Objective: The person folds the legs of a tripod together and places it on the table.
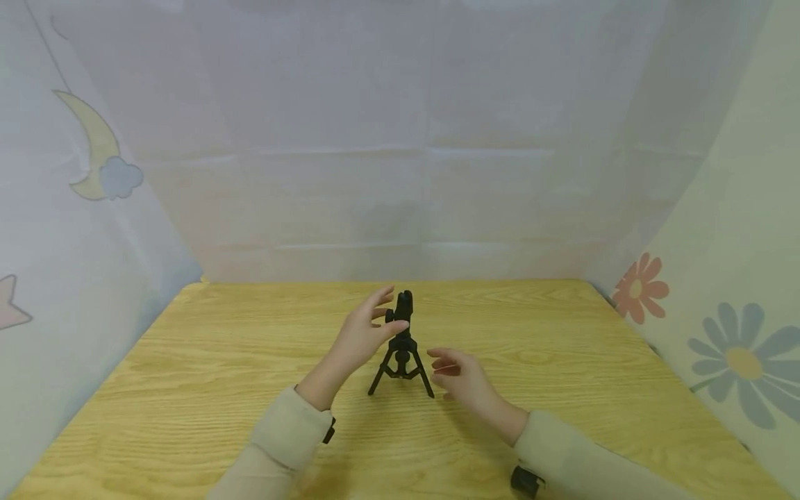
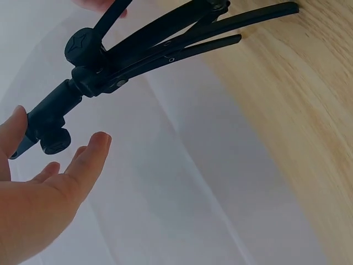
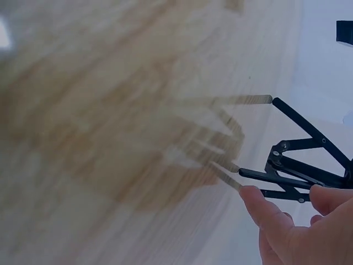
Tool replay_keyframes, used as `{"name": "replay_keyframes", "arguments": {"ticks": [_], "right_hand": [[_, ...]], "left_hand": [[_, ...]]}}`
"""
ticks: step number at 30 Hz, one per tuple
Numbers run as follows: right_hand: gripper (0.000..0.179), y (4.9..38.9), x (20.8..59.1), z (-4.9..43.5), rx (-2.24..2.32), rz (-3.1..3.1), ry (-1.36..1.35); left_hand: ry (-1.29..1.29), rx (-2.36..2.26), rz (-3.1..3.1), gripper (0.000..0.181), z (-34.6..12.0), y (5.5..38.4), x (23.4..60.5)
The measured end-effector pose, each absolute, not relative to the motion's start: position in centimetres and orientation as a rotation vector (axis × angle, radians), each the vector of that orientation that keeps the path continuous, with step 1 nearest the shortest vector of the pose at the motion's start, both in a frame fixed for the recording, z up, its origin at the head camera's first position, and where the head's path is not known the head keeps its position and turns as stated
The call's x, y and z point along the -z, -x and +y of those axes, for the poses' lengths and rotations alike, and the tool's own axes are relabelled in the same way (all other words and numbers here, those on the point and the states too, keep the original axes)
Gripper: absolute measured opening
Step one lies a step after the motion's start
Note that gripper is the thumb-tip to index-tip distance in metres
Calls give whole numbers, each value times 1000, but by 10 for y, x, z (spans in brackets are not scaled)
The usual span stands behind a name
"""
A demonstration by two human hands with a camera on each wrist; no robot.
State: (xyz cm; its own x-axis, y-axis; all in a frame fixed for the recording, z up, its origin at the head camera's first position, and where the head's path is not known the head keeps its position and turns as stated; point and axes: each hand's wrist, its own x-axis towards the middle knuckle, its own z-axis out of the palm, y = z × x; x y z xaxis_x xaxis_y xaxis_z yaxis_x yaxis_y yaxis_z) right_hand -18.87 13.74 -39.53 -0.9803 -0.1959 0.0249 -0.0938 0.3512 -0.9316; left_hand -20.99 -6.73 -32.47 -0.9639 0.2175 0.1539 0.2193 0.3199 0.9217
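A small black tripod (image 1: 403, 347) stands upright on the table with its legs spread. My left hand (image 1: 362, 333) is beside its upper part, fingers apart and relaxed. In the left wrist view, the thumb (image 2: 14, 132) lies by the top of the column (image 2: 55, 107), near a small knob (image 2: 55, 141); whether it touches cannot be told. My right hand (image 1: 465, 382) is to the right of the tripod, its fingers loosely bent. In the right wrist view, its fingertips (image 3: 251, 194) are close to the tripod legs (image 3: 276, 179), with no clear grip.
The tripod stands on a wood-grain table (image 1: 237, 347). A pale, creased sheet (image 1: 387, 139) hangs behind. Side sheets carry a moon (image 1: 96, 146) on the left and flowers (image 1: 744, 364) on the right. A dark wrist device (image 1: 526, 480) sits at the right sleeve.
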Motion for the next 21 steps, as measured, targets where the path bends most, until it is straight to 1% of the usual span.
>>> {"name": "replay_keyframes", "arguments": {"ticks": [5, 9, 15, 21], "right_hand": [[37, 193, 399, 133, 1714, 2525, 236], [34, 193, 405, 129, 1690, 2568, 262], [29, 194, 405, 125, 1663, 2607, 279], [22, 197, 404, 126, 1650, 2636, 269]], "left_hand": [[497, 1787, -2516, 68, -61, 215, 325], [529, 1782, -2517, 66, -58, 214, 325], [497, 1792, -2523, 59, -56, 215, 326], [464, 1789, -2527, 45, -56, 220, 326]]}}
